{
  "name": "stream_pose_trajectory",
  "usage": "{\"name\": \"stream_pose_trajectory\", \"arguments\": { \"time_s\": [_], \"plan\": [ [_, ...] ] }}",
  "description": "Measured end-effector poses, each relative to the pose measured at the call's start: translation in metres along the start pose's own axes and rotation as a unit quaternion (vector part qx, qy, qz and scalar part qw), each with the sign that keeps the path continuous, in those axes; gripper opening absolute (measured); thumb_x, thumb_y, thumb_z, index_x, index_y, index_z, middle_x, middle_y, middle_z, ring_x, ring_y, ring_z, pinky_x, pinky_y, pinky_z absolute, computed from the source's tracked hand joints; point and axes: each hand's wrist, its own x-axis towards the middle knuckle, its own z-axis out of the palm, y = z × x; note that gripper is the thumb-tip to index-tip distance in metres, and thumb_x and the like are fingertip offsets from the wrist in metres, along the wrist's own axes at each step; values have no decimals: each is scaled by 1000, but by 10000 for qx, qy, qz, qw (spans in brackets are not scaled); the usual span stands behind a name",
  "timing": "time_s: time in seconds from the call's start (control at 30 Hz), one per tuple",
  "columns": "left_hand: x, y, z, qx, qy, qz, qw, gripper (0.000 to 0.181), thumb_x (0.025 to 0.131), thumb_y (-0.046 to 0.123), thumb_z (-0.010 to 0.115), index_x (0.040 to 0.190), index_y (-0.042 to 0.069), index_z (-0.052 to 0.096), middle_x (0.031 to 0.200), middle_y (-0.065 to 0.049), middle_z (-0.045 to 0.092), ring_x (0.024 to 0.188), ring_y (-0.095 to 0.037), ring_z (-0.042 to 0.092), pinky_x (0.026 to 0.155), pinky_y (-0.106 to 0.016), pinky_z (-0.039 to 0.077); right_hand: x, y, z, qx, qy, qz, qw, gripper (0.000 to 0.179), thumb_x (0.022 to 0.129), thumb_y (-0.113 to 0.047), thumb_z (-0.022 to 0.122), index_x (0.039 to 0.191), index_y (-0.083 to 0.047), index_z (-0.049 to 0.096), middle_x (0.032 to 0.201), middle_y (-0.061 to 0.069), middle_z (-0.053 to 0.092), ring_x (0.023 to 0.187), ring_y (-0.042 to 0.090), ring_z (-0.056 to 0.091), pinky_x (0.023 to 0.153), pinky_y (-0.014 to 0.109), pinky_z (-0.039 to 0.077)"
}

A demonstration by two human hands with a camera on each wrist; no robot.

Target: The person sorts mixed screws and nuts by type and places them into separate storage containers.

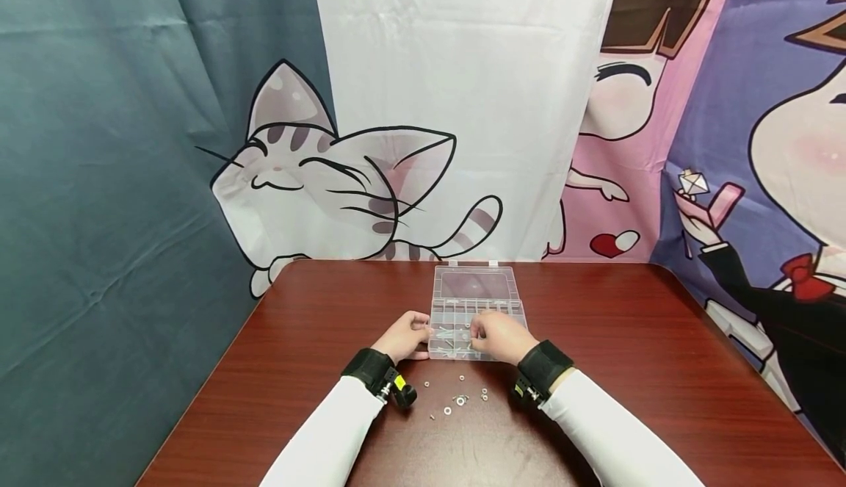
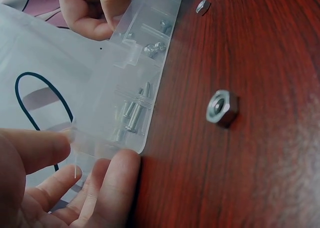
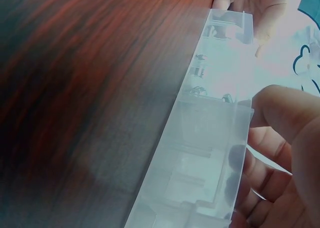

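A clear plastic compartment box (image 1: 441, 361) lies on the table with its lid (image 1: 476, 281) folded back. My left hand (image 1: 405, 336) holds the box's left end, thumb near the rim and fingers against the outer side. Silvery screws (image 2: 134, 107) lie in the front left compartment. My right hand (image 1: 501, 334) reaches down into the box, its fingers bent with the thumb close to them. Its fingertips are hidden by the box, and I cannot tell whether they pinch anything. More small metal pieces (image 2: 155, 48) sit in the neighbouring compartment.
Nearer me on the reddish-brown table (image 1: 317, 311) lie several loose nuts and washers (image 1: 460, 401) and small screws. One hex nut (image 2: 222, 108) shows close up in the left wrist view. A printed cloth (image 1: 463, 68) hangs behind the table's far edge.
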Motion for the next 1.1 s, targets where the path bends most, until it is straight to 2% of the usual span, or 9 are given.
{"name": "stream_pose_trajectory", "arguments": {
  "time_s": [0.3,0.57,0.87,1.0,1.1],
  "plan": [
    [-4,7,-1,0,-85,-25,10000,42,90,8,56,127,-2,38,113,-17,51,86,-23,61,67,-37,57,1,2,0,121,-34,121,9998,14,78,-19,66,70,-24,55,70,-11,47,62,5,43,56,20,38],
    [3,0,0,-86,-93,-82,9999,42,90,11,58,127,1,40,115,-16,52,82,-22,62,66,-36,57,-7,10,4,318,321,-70,9990,14,78,-18,63,70,-26,54,74,-10,51,68,5,47,61,21,42],
    [6,-3,-1,-88,-92,-39,9999,42,90,10,57,127,0,39,115,-18,51,88,-21,60,64,-36,57,-28,2,-4,361,679,85,9970,7,83,-22,62,80,-25,57,87,-8,53,78,8,53,69,24,48],
    [6,-3,-1,-97,-103,-61,9999,43,90,10,57,127,0,38,116,-18,50,86,-22,60,65,-36,57,-41,-8,-10,162,871,-98,9960,5,81,-20,64,82,-22,60,87,-7,56,81,9,54,72,28,49],
    [5,-2,-2,-84,-111,-41,9999,43,90,11,58,127,0,38,116,-18,51,85,-22,61,66,-37,57,-49,-13,-12,-62,831,-301,9961,4,81,-19,65,82,-22,63,84,-8,56,79,7,53,70,27,49]
  ]
}}
